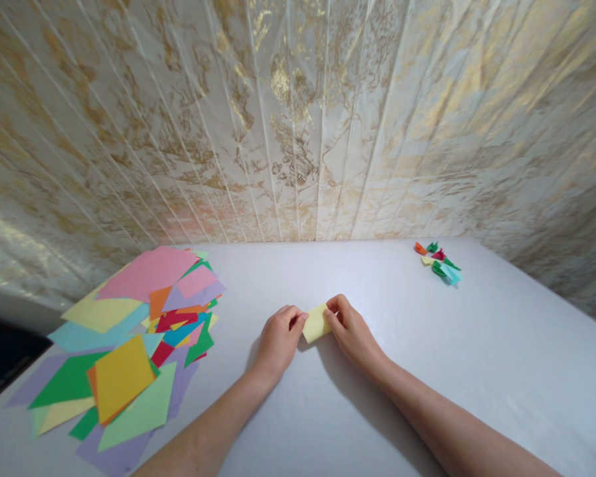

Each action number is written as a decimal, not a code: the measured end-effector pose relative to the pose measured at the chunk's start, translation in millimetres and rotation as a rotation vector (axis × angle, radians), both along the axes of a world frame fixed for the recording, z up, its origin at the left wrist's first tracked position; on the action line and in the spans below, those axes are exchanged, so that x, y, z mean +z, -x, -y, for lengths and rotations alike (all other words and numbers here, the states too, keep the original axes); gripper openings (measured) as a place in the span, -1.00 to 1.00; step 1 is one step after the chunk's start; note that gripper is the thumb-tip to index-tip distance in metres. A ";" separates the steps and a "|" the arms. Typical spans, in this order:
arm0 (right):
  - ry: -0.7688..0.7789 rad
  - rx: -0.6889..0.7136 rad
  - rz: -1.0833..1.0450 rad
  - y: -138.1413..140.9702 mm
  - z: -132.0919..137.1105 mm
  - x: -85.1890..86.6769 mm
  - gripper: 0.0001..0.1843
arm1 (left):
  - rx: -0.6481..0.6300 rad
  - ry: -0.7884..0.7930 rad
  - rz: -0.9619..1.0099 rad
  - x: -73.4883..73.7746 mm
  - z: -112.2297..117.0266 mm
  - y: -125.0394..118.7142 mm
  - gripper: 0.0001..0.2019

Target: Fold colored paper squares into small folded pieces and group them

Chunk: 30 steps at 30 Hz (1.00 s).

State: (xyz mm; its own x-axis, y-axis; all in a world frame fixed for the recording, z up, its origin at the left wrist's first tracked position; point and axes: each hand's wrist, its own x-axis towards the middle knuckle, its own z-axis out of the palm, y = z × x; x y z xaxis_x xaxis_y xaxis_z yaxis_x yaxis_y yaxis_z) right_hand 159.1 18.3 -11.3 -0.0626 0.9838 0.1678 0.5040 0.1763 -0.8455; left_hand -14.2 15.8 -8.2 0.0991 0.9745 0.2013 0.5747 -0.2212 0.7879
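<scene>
A small piece of pale yellow paper (316,324) is held between my two hands, just over the middle of the white table. My left hand (280,334) pinches its left edge between thumb and fingers. On the opposite side, my right hand (351,329) grips the right edge, its fingers curled over the upper corner. The paper looks folded or slightly bent; I cannot tell which.
Loose sheets and scraps of coloured paper (124,381) overlap in a spread on the left of the table (501,371). Several small folded paper pieces (438,262) lie together at the back right. A gold-patterned pale curtain (298,132) hangs behind the table's far edge.
</scene>
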 end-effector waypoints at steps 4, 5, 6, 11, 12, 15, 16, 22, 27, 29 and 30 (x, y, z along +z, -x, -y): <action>-0.229 0.018 0.260 -1.2 4.0 6.7 -0.76 | 0.014 0.032 -0.219 7.1 0.7 3.3 -0.73; -0.279 0.067 0.325 0.3 6.2 8.5 -0.74 | 0.014 0.034 -0.293 8.4 1.1 3.2 -0.74; -0.312 0.127 0.385 2.5 8.8 10.0 -0.74 | 0.015 0.031 -0.369 9.2 1.3 2.8 -0.74; -0.365 0.323 0.584 17.1 26.0 11.0 -0.69 | 0.015 0.028 -0.585 7.1 -0.9 0.0 -0.78; -0.362 0.331 0.614 19.6 29.5 10.4 -0.68 | 0.014 0.037 -0.598 6.8 -1.8 -0.3 -0.78; -0.303 0.335 0.702 25.8 39.1 9.9 -0.64 | 0.005 0.066 -0.657 8.5 -4.2 -1.1 -0.79; -0.274 0.334 0.730 27.4 41.9 10.4 -0.61 | 0.000 0.077 -0.678 9.8 -4.8 -1.3 -0.78; -0.186 0.329 0.870 32.0 53.7 16.0 -0.37 | -0.030 0.120 -0.780 18.1 -5.8 -1.9 -0.74; -0.216 0.336 0.991 28.3 60.9 18.0 -0.40 | -0.037 0.119 -0.821 18.4 -6.0 -1.6 -0.72; -0.222 0.327 1.033 27.1 63.5 20.3 -0.40 | -0.035 0.116 -0.830 17.2 -6.1 -1.2 -0.72; -0.221 0.321 1.054 26.7 64.5 22.1 -0.41 | -0.034 0.115 -0.833 16.5 -6.2 -0.9 -0.73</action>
